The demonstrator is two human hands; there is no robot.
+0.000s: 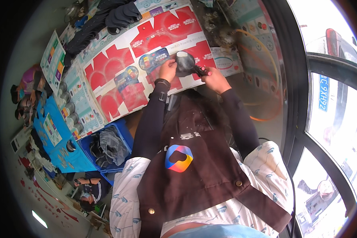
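Observation:
My left hand (168, 70) is closed on the near left edge of a dark, rounded, cup-like piece (184, 66) with a pale oval patch on its top. On the other side, my right hand (215, 81) is closed around a small black tool (201, 71) with pinkish-red parts. The tool's front end reaches the right edge of the dark piece; its exact kind is too small to make out. Both hands are over the near edge of a worktable covered with red-and-white printed card sheets (158, 37). Two blue printed patches (154, 59) lie left of my left hand.
Dark curved pieces (123, 18) are stacked in rows along the far left. Several round grey items (70, 108) line the left edge. A blue crate (125, 135) holds dark pieces and a plastic bag. An orange hose (279, 75) loops at right beside a glass door frame. Other people are at left.

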